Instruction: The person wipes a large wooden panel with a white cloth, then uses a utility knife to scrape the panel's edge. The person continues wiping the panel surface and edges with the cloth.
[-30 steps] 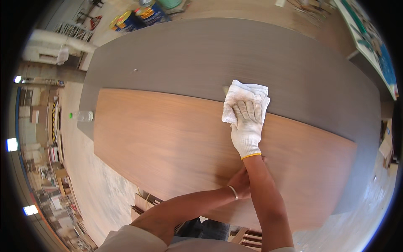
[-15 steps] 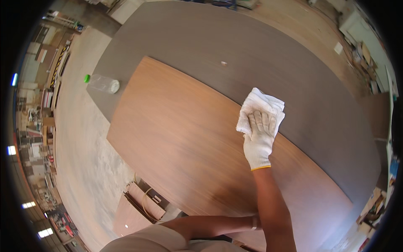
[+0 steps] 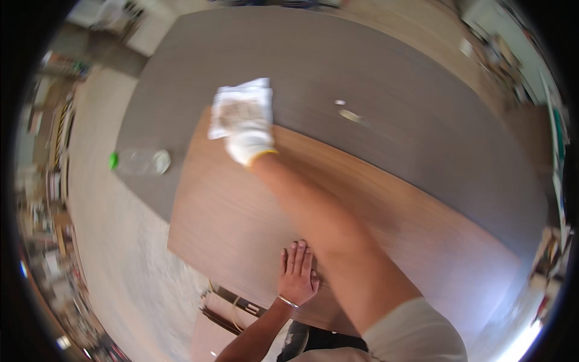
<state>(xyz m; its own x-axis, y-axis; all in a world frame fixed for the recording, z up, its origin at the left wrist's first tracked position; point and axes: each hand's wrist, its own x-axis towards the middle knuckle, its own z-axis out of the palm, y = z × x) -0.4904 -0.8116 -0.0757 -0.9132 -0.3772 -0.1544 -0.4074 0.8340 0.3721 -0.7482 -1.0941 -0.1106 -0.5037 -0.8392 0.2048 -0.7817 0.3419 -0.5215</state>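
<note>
My right hand (image 3: pixel 248 134), in a white knit glove with a yellow cuff edge, presses a folded white cloth (image 3: pixel 260 96) at the far left corner of a brown wood-grain panel (image 3: pixel 241 199). Motion blurs its fingers. The cloth overlaps the panel's far edge and the grey-brown board (image 3: pixel 301 54) beneath. Bare and flat, my left hand (image 3: pixel 298 280) rests on the panel's near part with fingers stretched out and a bracelet at the wrist. My right forearm crosses over the panel just beside it.
A clear plastic bottle (image 3: pixel 139 161) with a green cap lies on its side at the grey-brown board's left edge. Two small pale bits (image 3: pixel 350 114) lie on that board. Wooden pieces (image 3: pixel 226 311) stand near the lower edge. Shelves and stacked materials (image 3: pixel 45 211) line the left.
My right hand has swept the cloth leftward along the panel's far edge. My left hand, hidden behind the right forearm before, now shows flat on the panel. The view has shifted.
</note>
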